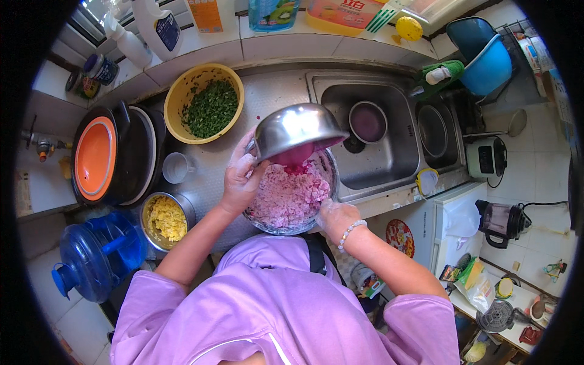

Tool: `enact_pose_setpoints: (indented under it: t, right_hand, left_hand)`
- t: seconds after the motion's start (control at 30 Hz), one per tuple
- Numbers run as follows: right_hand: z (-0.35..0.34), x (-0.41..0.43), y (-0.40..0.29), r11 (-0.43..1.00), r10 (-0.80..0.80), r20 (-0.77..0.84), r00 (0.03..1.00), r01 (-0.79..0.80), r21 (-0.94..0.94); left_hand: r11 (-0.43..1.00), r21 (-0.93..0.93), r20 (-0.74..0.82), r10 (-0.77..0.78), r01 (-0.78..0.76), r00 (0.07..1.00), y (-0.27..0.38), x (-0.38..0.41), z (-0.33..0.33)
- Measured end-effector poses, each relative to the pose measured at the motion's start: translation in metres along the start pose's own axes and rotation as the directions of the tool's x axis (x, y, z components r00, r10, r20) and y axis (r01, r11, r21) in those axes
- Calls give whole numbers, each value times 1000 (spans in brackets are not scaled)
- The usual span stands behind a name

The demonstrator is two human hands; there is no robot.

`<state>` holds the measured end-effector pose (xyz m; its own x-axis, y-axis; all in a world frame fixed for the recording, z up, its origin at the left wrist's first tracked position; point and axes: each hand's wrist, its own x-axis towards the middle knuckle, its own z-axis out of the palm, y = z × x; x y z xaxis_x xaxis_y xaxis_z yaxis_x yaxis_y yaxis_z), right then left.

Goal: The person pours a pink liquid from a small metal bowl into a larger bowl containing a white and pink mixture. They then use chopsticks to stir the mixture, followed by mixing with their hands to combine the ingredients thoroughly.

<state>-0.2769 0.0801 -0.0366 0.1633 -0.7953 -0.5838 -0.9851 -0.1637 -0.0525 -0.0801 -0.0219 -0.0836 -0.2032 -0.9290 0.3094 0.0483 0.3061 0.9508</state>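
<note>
My left hand (242, 180) grips a stainless steel bowl (296, 123) by its left side and tips it towards the right. Magenta liquid (296, 155) runs from its lip onto a crumbly pink flour mixture (287, 196). This mixture fills a metal mixing bowl (278, 230) standing at the counter's front edge, close to my body. At the mixing bowl's right rim is my right hand (336, 218), its fingers curled at the edge of the mixture; whether they grip the rim or something else is hidden. Whitish flour coats both hands.
A yellow basin (169, 107) of chopped greens (211, 109) stands behind left. Nearer are a clear cup (175, 168) and a metal pot (188, 207) of scrambled egg (168, 220). The sink (388, 169), holding a small bowl (367, 122), lies right. Bottles (273, 16) line the ledge.
</note>
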Motion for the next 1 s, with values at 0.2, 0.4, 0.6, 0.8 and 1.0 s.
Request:
enact_pose_setpoints:
  t: [0.2,0.4,0.6,0.8,1.0]
  right_hand:
    - [8,1,-1,1000,-13,-11,1000,14,25]
    - [12,5,-2,994,38,-8,999,-37,104]
    - [44,11,6,998,-49,-271,961,56,18]
    - [34,8,3,995,-67,-291,954,42,-91]
    - [0,-2,-4,997,17,-37,999,-20,-71]
  left_hand:
    - [915,186,168,330,-358,929,5,6,-1]
    - [867,-481,156,-57,127,986,19,-6,-2]
    - [771,-617,198,-39,156,979,37,-3,-4]
    - [946,-42,151,325,-322,934,35,-2,-12]
    - [982,-81,-12,171,-171,985,44,-2,-12]
